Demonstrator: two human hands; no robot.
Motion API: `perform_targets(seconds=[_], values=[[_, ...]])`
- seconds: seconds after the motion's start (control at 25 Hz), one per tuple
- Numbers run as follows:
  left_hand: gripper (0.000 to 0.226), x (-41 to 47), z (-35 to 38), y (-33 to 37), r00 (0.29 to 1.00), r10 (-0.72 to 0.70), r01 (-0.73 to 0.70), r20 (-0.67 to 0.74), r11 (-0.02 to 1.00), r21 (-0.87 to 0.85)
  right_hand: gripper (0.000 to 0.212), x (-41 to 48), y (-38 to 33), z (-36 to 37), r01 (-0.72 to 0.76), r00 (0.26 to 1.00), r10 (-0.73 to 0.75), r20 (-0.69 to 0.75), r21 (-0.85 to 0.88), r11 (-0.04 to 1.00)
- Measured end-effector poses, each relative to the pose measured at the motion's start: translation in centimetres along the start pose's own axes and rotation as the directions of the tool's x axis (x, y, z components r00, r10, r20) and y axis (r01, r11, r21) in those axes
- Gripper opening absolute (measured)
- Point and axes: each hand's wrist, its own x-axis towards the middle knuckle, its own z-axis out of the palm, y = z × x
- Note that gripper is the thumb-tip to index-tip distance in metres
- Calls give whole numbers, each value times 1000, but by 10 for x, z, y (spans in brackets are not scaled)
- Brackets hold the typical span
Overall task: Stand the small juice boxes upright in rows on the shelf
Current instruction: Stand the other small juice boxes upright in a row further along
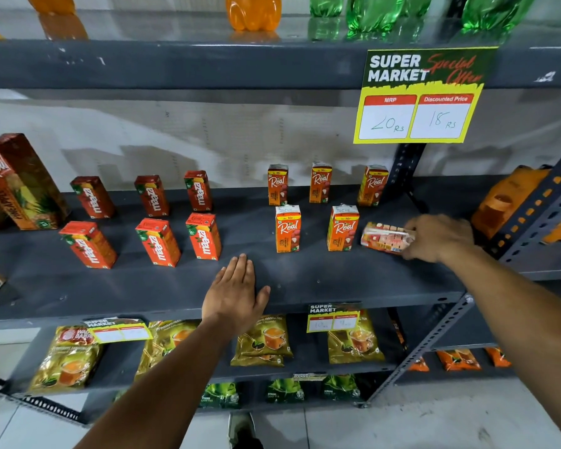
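Note:
On the dark grey shelf (305,280) several red Maaza juice boxes (157,241) stand upright in two rows at left. Several orange Real juice boxes (288,228) stand upright in two rows at right. One more Real juice box (384,238) lies on its side at the right end of the front row. My right hand (438,236) grips that lying box by its right end. My left hand (235,294) rests flat on the shelf's front part, fingers apart, holding nothing.
A large Real pineapple carton (20,183) stands at the far left. A yellow price sign (418,98) hangs from the shelf above, which carries orange and green bottles. Tea packets (263,341) fill the shelf below. A slotted upright post (405,170) stands behind the right boxes.

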Motion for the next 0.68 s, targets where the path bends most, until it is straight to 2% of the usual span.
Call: perform_targets(seconds=[0.08,0.16,0.24,0.28,0.4,0.56,0.68], values=[[78,0,0,1,1000,-5,5,-5,1000,-2,55,-9,2,14,-106,986,138,-98,282,953],[78,1,0,1,1000,-13,13,-8,1000,4,53,-19,-9,31,-163,946,300,-126,614,772],[78,1,0,2,1000,-15,15,-3,1000,8,55,-19,-26,45,-193,903,415,-108,761,619],[78,1,0,2,1000,-17,17,-2,1000,9,57,-18,-34,53,-210,891,440,-110,760,615],[80,1,-1,2,1000,-24,24,-1,1000,14,57,-14,-48,75,-257,877,457,-147,661,705],[80,1,0,2,1000,-24,25,-3,999,21,61,-13,-54,87,-284,871,457,-181,573,769],[83,1,0,2,1000,-21,21,-3,1000,18,66,-11,-54,86,-297,871,458,-175,556,776]])
